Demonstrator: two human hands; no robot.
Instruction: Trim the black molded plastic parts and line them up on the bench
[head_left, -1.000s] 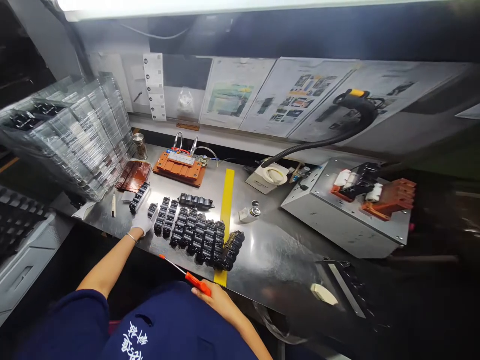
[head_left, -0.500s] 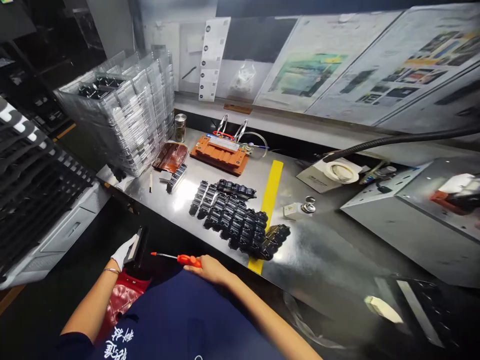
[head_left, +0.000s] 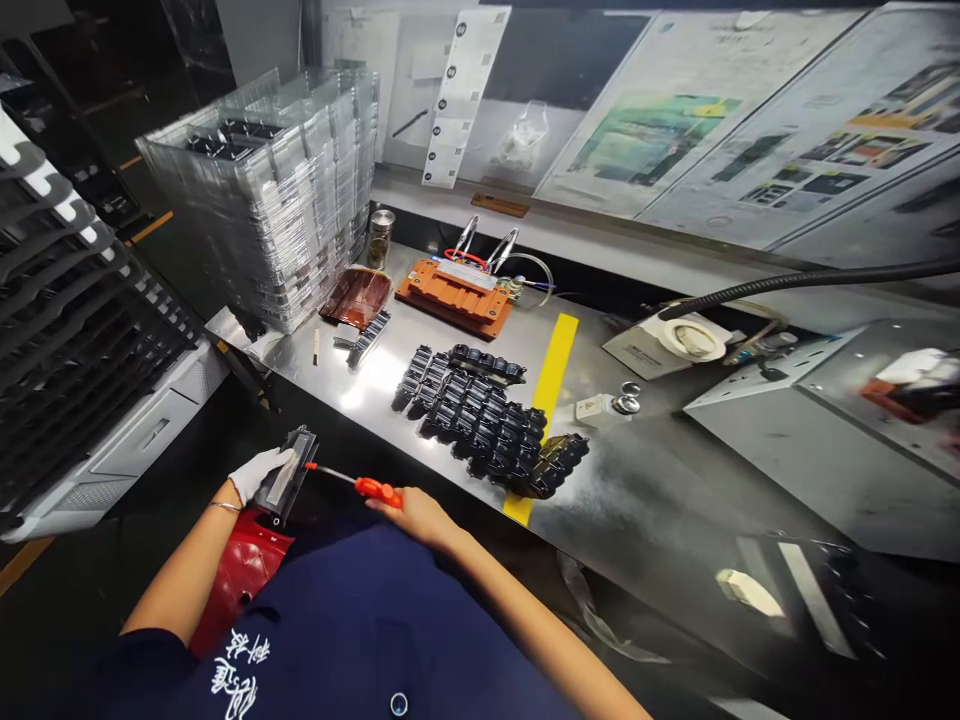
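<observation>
My left hand (head_left: 256,474), in a white glove, grips a long black plastic part (head_left: 300,476) with a pale strip along its face, off the table's front edge. My bare right hand (head_left: 417,514) is closed around the handle of a red-handled screwdriver (head_left: 379,491). Its thin shaft points left, and the red tip appears at or very near the black part's edge; contact I cannot tell. On the metal table, several similar ribbed black parts (head_left: 480,415) lie in a group. Another black part (head_left: 367,340) lies apart, near a brown-red sheet (head_left: 356,297).
An orange fixture (head_left: 454,295) with clamps stands at the back. Stacked clear trays (head_left: 300,210) rise at the left, by a glass jar (head_left: 380,240). Yellow tape (head_left: 559,365) crosses the table (head_left: 637,490). A grey metal box (head_left: 817,430) stands right, under a black hose (head_left: 810,283).
My left hand has turned the black part so its pale-striped face shows more, and brought it up toward the screwdriver tip. The camera view has shifted slightly.
</observation>
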